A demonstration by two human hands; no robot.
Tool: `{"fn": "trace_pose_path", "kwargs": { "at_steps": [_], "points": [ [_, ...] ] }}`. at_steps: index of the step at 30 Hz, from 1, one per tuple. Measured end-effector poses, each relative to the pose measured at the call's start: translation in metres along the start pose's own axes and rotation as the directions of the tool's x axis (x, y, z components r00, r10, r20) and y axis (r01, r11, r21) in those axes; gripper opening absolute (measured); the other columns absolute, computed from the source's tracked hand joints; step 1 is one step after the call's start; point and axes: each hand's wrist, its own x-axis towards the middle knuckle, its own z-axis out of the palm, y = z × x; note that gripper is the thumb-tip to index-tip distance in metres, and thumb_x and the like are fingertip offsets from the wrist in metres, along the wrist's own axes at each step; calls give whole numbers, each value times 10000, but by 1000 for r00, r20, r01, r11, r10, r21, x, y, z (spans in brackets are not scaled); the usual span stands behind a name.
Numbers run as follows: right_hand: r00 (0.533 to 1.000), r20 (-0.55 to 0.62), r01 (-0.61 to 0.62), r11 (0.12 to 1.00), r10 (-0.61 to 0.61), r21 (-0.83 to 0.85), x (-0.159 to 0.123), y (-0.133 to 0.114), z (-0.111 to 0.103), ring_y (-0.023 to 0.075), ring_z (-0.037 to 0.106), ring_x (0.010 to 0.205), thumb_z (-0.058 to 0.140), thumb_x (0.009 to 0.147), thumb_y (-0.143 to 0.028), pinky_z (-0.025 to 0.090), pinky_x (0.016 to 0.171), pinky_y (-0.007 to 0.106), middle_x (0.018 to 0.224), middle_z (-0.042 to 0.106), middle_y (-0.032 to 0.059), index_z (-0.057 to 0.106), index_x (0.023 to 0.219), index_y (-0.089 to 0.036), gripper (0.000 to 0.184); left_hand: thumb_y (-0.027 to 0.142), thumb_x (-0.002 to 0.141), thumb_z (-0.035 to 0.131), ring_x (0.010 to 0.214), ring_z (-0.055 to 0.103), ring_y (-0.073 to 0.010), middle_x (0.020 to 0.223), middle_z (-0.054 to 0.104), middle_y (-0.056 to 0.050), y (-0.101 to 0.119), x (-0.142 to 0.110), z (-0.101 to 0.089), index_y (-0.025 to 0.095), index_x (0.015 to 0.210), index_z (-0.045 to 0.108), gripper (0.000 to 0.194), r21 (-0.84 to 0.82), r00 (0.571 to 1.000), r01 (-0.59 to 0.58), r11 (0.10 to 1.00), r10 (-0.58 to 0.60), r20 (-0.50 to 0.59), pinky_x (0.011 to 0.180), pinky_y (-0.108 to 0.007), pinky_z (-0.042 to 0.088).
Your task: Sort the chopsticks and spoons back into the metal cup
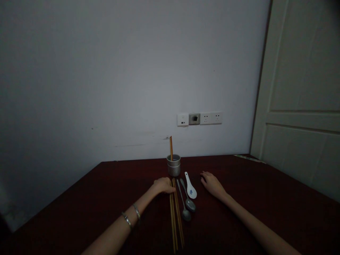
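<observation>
A small metal cup (173, 165) stands on the dark red table (252, 198) near the wall, with one wooden chopstick (171, 148) upright in it. Several wooden chopsticks (176, 219) lie in a bundle in front of the cup. My left hand (164, 185) rests at the top end of that bundle, fingers curled over the tips. Two metal spoons (186, 205) and a white ceramic spoon (190, 186) lie just right of the chopsticks. My right hand (211, 184) lies flat on the table right of the spoons, fingers stretched out, holding nothing.
A white wall with a row of sockets (199, 118) stands behind the table. A pale door (302, 106) is at the right. A thin light strip (249, 158) lies at the table's far right corner. Two bracelets (132, 215) circle my left wrist.
</observation>
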Motion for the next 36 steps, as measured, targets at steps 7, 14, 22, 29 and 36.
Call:
{"fn": "trace_pose_path", "kwargs": {
  "at_steps": [7, 14, 22, 29, 36],
  "points": [
    [1000, 2, 4, 1000, -4, 7, -1, -1, -1, 247, 453, 1134, 375, 807, -223, 300, 988, 361, 1184, 531, 165, 573, 1093, -75, 378, 360, 551, 594, 734, 599, -316, 646, 633, -134, 5, -1, 3, 154, 567, 606, 207, 63, 1000, 21, 998, -21, -3, 636, -392, 439],
    [1000, 10, -15, 1000, 14, 17, -1, -2, -2, 241, 456, 1134, 388, 801, -221, 299, 989, 360, 1201, 523, 153, 579, 1086, -96, 365, 352, 594, 551, 812, 613, -284, 840, 658, -156, 5, -6, 12, 153, 768, 665, 288, 93, 994, 56, 994, -47, -97, 660, -327, 457],
    [1000, 2, 1, 999, -1, -40, -1, -4, -5, 241, 469, 1122, 363, 812, -225, 309, 985, 344, 1182, 538, 159, 582, 1087, -78, 381, 337, 645, 492, 718, 620, -267, 741, 648, -153, -2, -8, 16, 131, 706, 654, 269, 58, 988, 14, 998, -5, -157, 559, -279, 427],
    [1000, 18, -14, 1000, 14, 16, 0, -3, -5, 237, 464, 1131, 391, 790, -200, 311, 987, 340, 1172, 546, 158, 587, 1075, -77, 368, 320, 668, 470, 503, 535, -150, 532, 567, -70, 5, -20, -22, 127, 553, 604, 262, -25, 965, -76, 997, 67, -255, 452, -217, 292],
    [1000, 14, -6, 858, -1, 514, 15, -62, -72, 226, 554, 1003, 494, 744, -239, 389, 908, 351, 1068, 610, 142, 604, 1025, -99, 333, 277, 640, 497, 459, 403, -84, 465, 465, 16, 35, -46, -74, 136, 496, 518, 203, -157, 873, -276, 948, 178, -454, 445, -206, 235]
  ]
}}
